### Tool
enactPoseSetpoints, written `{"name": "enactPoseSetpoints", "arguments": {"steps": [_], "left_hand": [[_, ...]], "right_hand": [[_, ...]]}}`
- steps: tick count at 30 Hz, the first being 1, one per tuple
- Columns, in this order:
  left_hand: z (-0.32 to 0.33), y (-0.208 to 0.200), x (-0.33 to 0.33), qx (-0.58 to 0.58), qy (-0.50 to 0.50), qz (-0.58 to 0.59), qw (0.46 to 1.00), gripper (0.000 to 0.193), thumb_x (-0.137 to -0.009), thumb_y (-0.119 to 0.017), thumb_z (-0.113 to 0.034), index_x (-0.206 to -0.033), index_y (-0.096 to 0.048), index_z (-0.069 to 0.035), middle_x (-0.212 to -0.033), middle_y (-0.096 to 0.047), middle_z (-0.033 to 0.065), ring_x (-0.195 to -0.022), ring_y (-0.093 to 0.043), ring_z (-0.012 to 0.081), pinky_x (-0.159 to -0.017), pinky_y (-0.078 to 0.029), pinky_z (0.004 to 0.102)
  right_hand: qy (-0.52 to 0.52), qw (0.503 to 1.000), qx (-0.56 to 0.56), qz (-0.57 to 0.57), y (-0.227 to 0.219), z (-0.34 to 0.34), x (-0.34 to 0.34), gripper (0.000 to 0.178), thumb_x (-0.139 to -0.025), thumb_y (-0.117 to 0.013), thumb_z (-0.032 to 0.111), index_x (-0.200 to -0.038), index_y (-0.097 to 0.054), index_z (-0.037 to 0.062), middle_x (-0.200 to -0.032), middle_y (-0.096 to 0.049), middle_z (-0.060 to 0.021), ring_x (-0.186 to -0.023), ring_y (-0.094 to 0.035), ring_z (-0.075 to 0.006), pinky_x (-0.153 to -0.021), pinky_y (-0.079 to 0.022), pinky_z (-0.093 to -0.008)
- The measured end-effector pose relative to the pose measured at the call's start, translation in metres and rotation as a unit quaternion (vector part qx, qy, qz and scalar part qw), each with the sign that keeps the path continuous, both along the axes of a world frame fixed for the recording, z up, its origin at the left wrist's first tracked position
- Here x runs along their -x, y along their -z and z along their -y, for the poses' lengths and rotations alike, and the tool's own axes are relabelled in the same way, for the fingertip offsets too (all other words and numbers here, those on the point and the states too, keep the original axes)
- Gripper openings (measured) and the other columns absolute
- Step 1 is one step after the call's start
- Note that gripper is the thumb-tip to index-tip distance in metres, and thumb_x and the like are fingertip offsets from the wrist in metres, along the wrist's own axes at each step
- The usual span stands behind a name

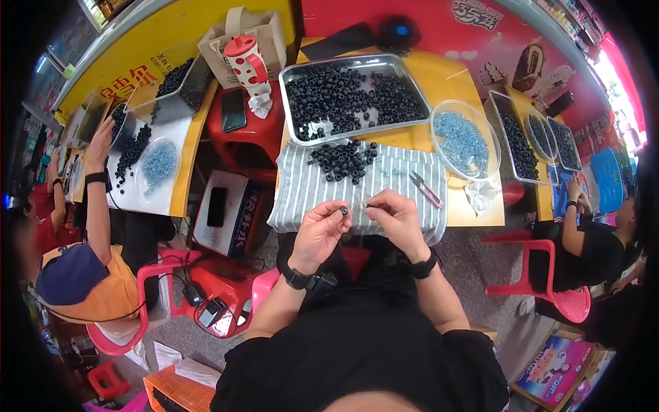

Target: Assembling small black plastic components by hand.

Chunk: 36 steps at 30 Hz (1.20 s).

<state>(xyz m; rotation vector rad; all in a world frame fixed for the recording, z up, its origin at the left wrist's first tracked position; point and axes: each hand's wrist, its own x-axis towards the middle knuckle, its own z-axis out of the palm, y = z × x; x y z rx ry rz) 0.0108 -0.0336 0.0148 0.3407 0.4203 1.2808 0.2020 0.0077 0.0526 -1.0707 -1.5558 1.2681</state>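
Note:
Over the near edge of a grey-and-white striped cloth (pixel 292 199), my left hand (pixel 317 232) pinches a small round black part (pixel 344 211) with a pale centre. Just to its right, my right hand (pixel 399 218) has its thumb and fingers pressed together. Something small and dark shows at those fingertips, too little to name. A pile of similar black parts (pixel 343 161) lies on the cloth beyond my hands. Small clear bluish pieces (pixel 395 172) are scattered beside the pile. Pink-handled thread snips (pixel 427 191) rest on the cloth at right.
A metal tray (pixel 357 132) of black parts stands behind the cloth. On its right is a round tub (pixel 495 165) of clear bluish pieces, near a crumpled tissue (pixel 482 197). A spotted cup (pixel 247 65) stands at far left. People work at side tables.

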Motion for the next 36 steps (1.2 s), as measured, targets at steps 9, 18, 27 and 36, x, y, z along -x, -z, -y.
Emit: {"name": "enactPoseSetpoints", "arguments": {"steps": [9,18,27,36], "left_hand": [[0.006,-0.011,-0.01,-0.022,0.007,-0.069,0.997,0.022,-0.092,-0.057,-0.001,-0.114,-0.062,0.003,-0.094,-0.067,0.0088,-0.081,-0.063,0.0132,-0.073,-0.051,0.0257],[0.009,-0.02,-0.009,-0.102,-0.023,-0.195,0.975,0.021,-0.09,-0.059,0.002,-0.11,-0.065,0.005,-0.102,-0.06,0.0071,-0.081,-0.059,0.0132,-0.073,-0.047,0.0246],[0.012,-0.024,-0.012,-0.09,-0.003,-0.163,0.983,0.034,-0.09,-0.059,0.003,-0.124,-0.058,0.002,-0.099,-0.063,0.0061,-0.08,-0.06,0.0115,-0.067,-0.048,0.0227],[0.015,-0.029,-0.006,-0.089,0.043,-0.111,0.989,0.043,-0.087,-0.064,0.0,-0.129,-0.051,0.004,-0.097,-0.064,0.0065,-0.077,-0.062,0.0115,-0.063,-0.05,0.0214]], "right_hand": [[-0.007,0.991,0.06,-0.119,-0.021,0.03,0.021,0.003,-0.087,-0.062,-0.003,-0.088,-0.064,-0.0009,-0.077,-0.065,-0.0031,-0.066,-0.058,-0.0055,-0.058,-0.046,-0.0193],[-0.01,0.99,0.061,-0.126,-0.018,0.033,0.02,0.002,-0.087,-0.064,-0.001,-0.085,-0.063,0.0006,-0.075,-0.064,-0.0025,-0.061,-0.056,-0.0042,-0.053,-0.044,-0.0189],[-0.047,0.963,0.116,-0.238,-0.004,0.033,0.014,0.011,-0.085,-0.066,0.0,-0.096,-0.064,0.0016,-0.078,-0.066,-0.0033,-0.062,-0.057,-0.0064,-0.057,-0.047,-0.0201],[-0.151,0.985,-0.073,-0.044,-0.026,0.025,0.005,0.024,-0.081,-0.07,0.003,-0.105,-0.066,-0.0007,-0.085,-0.071,-0.0109,-0.074,-0.069,-0.0156,-0.065,-0.053,-0.0263]]}}
